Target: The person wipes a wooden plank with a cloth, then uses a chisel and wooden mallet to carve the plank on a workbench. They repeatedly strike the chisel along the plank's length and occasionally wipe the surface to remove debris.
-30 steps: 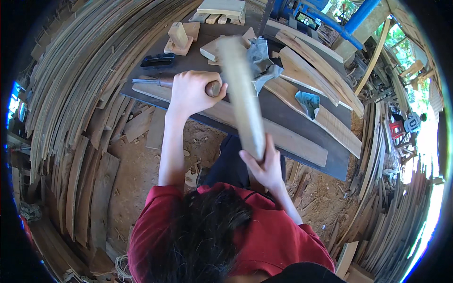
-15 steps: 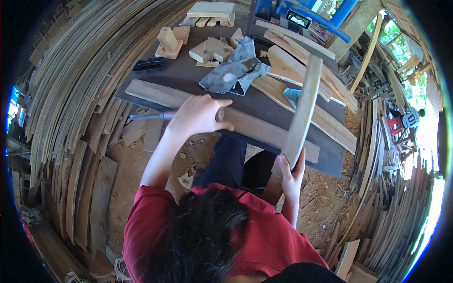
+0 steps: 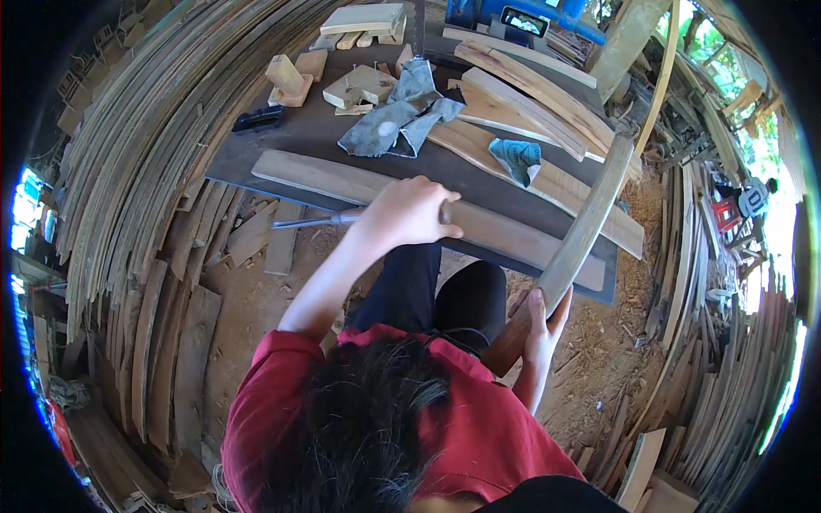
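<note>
My right hand [image 3: 542, 329] is closed around the lower part of a long curved wooden piece [image 3: 590, 218], which slants up and to the right past the table's right end. My left hand [image 3: 406, 214] is closed around a hand tool; its long metal shaft [image 3: 312, 221] sticks out to the left and a round brown end shows by the thumb. My palm hides the middle of this tool, so its exact kind is unclear. Under the left hand, a long flat board [image 3: 522, 235] lies along the near edge of the dark table [image 3: 282, 141].
A torn grey cloth [image 3: 385, 124], a crumpled blue-green sheet [image 3: 517, 160], a nailed wood block [image 3: 359, 88] and several shaped planks [image 3: 539, 94] rest on the table. Stacked boards [image 3: 145, 128] line the left side. Wood shavings [image 3: 590, 342] litter the floor. A person [image 3: 753, 198] is far right.
My left hand has moved right with the tool, and the board has shifted right along the table. The curved piece leans further right in my right hand. The view has shifted slightly.
</note>
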### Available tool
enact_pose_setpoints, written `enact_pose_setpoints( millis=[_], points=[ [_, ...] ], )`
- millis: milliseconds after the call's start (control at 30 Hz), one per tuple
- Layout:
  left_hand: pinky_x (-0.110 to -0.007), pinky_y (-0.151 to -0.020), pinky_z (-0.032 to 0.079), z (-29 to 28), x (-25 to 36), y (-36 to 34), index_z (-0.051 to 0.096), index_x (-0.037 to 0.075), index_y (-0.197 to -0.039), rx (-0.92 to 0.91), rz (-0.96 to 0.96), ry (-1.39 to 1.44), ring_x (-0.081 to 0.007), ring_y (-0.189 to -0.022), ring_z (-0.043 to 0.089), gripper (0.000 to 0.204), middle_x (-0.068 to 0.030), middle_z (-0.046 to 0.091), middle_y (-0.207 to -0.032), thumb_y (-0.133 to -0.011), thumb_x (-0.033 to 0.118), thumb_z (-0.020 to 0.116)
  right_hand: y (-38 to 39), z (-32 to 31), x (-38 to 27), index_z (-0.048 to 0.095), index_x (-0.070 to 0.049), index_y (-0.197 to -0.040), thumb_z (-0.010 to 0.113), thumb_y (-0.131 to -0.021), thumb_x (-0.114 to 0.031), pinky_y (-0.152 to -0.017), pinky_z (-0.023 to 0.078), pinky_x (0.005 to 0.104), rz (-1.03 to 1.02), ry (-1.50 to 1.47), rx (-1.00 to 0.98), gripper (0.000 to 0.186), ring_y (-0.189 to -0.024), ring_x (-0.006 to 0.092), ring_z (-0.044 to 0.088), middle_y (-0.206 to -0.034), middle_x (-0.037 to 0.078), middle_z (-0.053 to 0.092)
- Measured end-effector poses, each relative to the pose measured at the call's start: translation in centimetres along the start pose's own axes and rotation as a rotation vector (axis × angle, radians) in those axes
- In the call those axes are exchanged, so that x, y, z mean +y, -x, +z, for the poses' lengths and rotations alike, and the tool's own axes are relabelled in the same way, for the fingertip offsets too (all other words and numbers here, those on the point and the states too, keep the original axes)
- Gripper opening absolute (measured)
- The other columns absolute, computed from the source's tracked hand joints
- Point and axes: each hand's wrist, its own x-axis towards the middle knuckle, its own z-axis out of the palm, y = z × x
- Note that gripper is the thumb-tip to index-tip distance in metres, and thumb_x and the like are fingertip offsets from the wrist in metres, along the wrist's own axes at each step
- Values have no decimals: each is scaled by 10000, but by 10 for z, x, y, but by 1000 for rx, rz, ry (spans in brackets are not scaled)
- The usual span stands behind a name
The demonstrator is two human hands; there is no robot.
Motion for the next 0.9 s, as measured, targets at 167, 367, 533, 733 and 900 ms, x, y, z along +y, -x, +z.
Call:
enact_pose_setpoints(
  millis=[167, 367, 533, 733, 900],
  points=[
    [-402, -692, 513, 25, 27, -9, 693, 100, -940, 136, 99, 58, -316, -728, 650, 303, -135, 658, -710, -735, 321, 719, -3, -22, 16, 395, 7, -1274, 651, -855, -225, -867, 410, 299, 74, 64, 20, 542, -996, 187, 507, -1092, 110, 529],
    [-372, -542, 494, -35, 67, 23, 648, 120, -753, 259, 260, 116, -306, -576, 623, 187, -105, 608, -586, -790, 301, 674, -1, -41, 34, 318, 31, -1353, 641, -863, -256, -954, 367, 334, 93, 42, 66, 653, -1111, 218, 463, -1233, 148, 473],
    [-353, -433, 463, -40, 115, 48, 565, 121, -747, 300, 539, -116, -204, -433, 578, 227, -34, 540, -495, -855, 318, 595, 4, -43, 35, 270, 23, -1389, 649, -856, -277, -940, 402, 359, 74, 49, 140, 720, -1126, 236, 479, -1283, 163, 447],
    [-388, -515, 492, 8, 144, 21, 559, 91, -773, 60, 710, 66, -277, -563, 635, 218, -95, 616, -620, -821, 299, 601, 6, -72, 59, 171, -5, -1429, 648, -844, -208, -988, 380, 356, -20, 64, 55, 782, -1207, 245, 430, -1358, 177, 382],
    [-398, -627, 508, 24, 139, 5, 559, 68, -920, 18, 743, 117, -281, -712, 642, 256, -109, 628, -758, -740, 217, 663, 14, -60, 27, 172, -5, -1429, 573, -901, -179, -1006, 363, 374, 44, -17, 244, 686, -1245, 277, 392, -1393, 192, 332]
  ],
)
